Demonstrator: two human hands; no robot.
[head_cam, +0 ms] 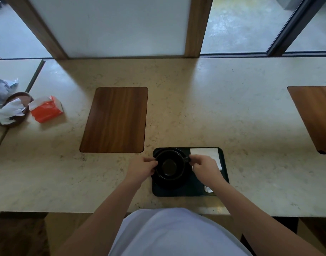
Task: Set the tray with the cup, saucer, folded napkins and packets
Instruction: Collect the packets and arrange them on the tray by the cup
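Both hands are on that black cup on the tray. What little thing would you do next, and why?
Probably let go of the cup. It already seems to sit on the saucer at the tray's left, with the left hand on its rim and the right hand at its handle. The napkin lies beside it.

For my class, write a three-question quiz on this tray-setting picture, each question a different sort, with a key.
1. True or false: the black cup sits on the wooden mat.
2. Which hand is at the cup's handle? A left hand B right hand
3. Fill in: the white napkin lies in the tray's far ____ corner.

Key: 1 false, it is on the saucer on the tray. 2 B. 3 right.
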